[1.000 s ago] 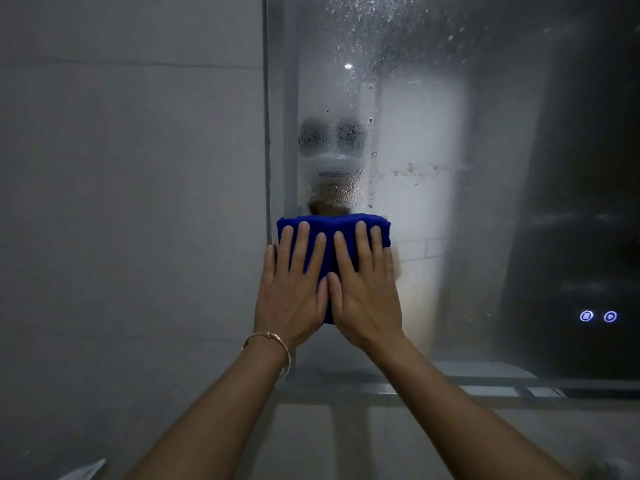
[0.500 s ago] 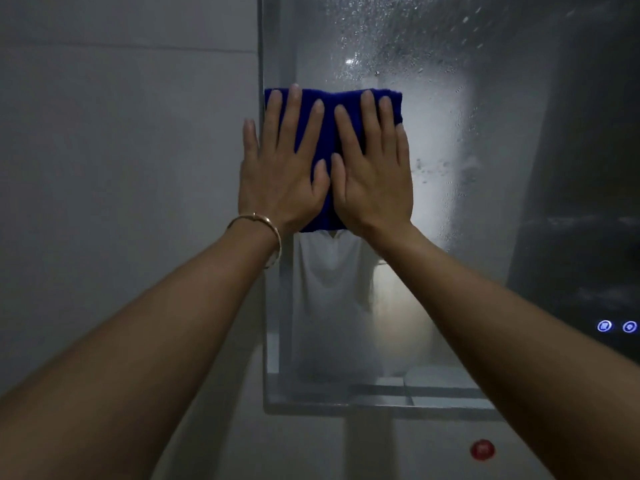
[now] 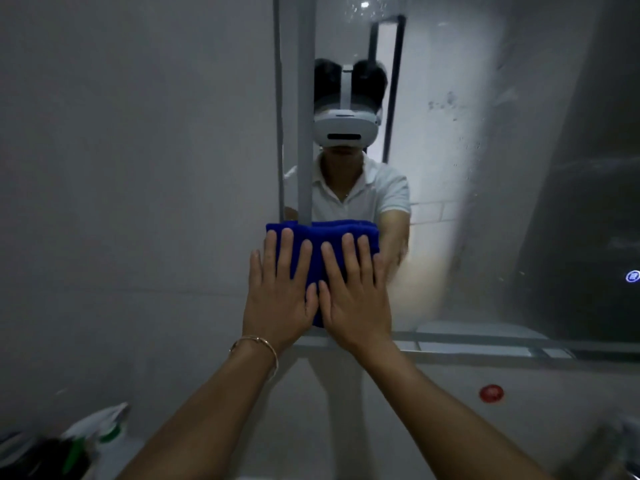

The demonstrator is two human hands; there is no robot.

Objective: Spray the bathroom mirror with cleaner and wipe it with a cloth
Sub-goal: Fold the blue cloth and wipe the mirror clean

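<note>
A folded blue cloth (image 3: 322, 233) lies flat against the mirror (image 3: 485, 168) near its lower left corner. My left hand (image 3: 278, 296) and my right hand (image 3: 356, 299) press side by side on the cloth, fingers spread and pointing up. The glass strip above the cloth looks clear and shows the reflection of a person in a white shirt. Further right the mirror carries droplets and haze. A white and green spray bottle (image 3: 100, 427), blurred, stands at the bottom left.
Grey tiled wall (image 3: 138, 168) fills the left. The mirror's bottom edge (image 3: 485, 344) runs just under my hands. A red round button (image 3: 491, 393) sits on the wall below it. A lit touch icon (image 3: 633, 276) glows on the mirror's right side.
Both hands slid the cloth down the mirror's left strip from near the top to the lower edge. The wiped strip now looks clear where it was fogged with droplets.
</note>
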